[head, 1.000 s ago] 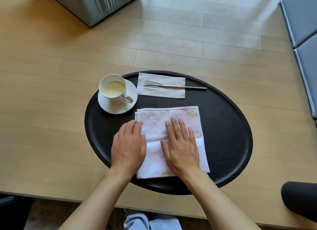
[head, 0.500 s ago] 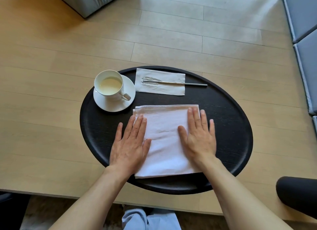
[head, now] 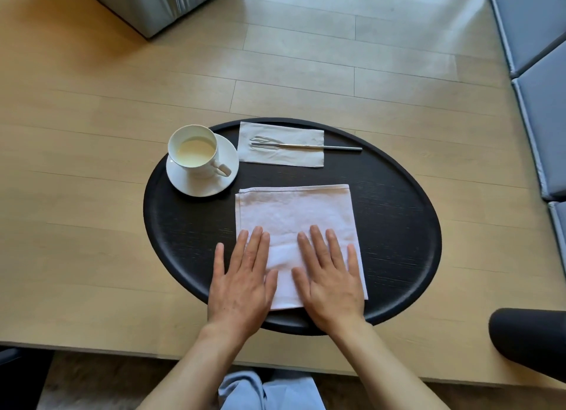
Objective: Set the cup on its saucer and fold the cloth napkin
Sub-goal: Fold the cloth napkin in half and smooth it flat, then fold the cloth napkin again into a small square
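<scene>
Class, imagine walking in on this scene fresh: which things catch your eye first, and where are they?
Two bare hands, left hand and right hand, press flat on a white cloth napkin at the near side of a black oval tray. At the tray's far left, a white cup of pale drink sits on its saucer.

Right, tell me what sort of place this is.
Probably a lounge or sitting area at home, or perhaps a café. A low black oval tray table stands on pale wood flooring, grey seat cushions lie alongside, and a cup sits on its saucer.
</scene>
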